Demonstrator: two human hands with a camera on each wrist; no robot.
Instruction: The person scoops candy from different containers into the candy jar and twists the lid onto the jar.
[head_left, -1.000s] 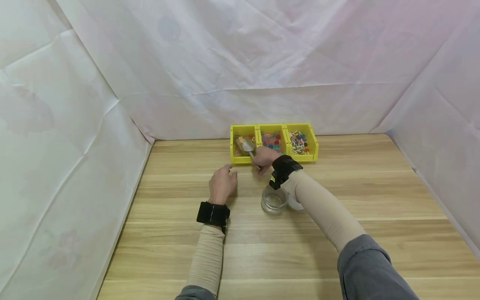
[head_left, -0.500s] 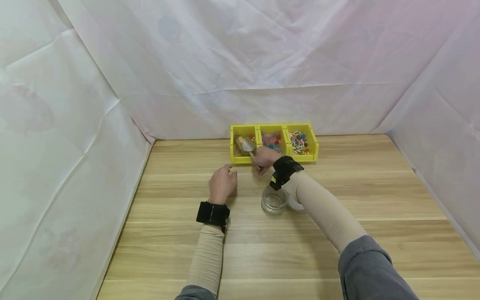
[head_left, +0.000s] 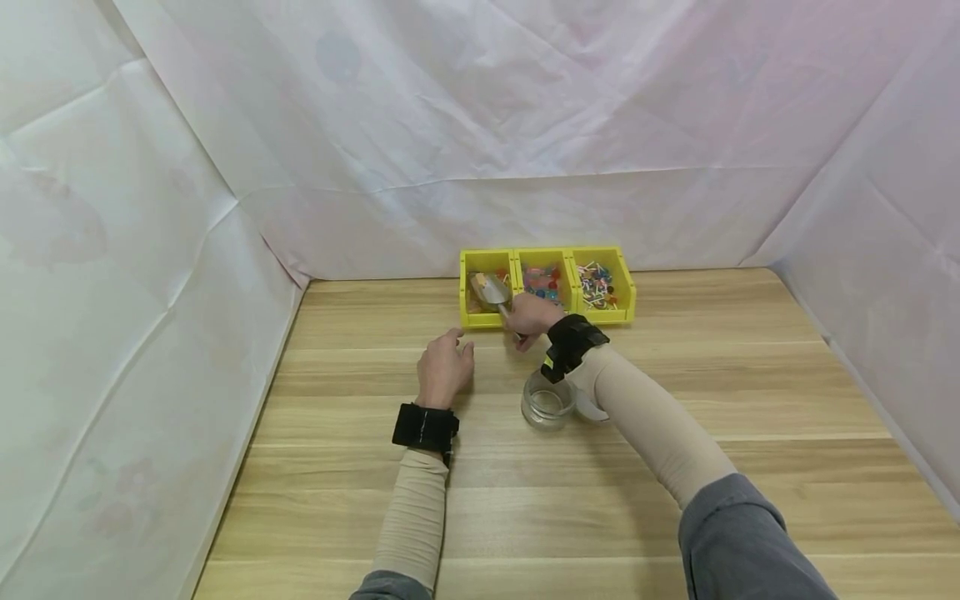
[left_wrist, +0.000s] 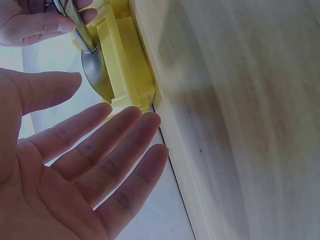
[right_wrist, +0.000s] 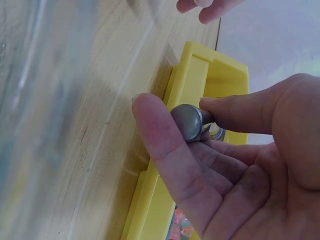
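My right hand [head_left: 534,317] grips the handle of a metal scoop [head_left: 492,290], thumb on one side and fingers on the other. The scoop's bowl lies in the left compartment of a yellow three-part bin [head_left: 489,321], and something orange-tan shows at its tip. In the right wrist view the round end of the scoop handle [right_wrist: 187,122] sticks out between thumb and fingers. My left hand [head_left: 446,367] is just in front of the bin's left corner, holding nothing. Its fingers [left_wrist: 115,165] look straight and slightly spread in the left wrist view.
A glass jar [head_left: 548,402] stands under the right wrist, with a clear round piece [head_left: 590,407] beside it, partly hidden by the forearm. Small coloured beads [head_left: 542,282] fill the middle compartment; little sticks and coloured bits [head_left: 597,286] fill the right one. White cloth [head_left: 450,217] hangs behind.
Almost nothing differs. The right wrist has shifted very slightly to the right, while the scoop stays in the left compartment and the left hand keeps its place.
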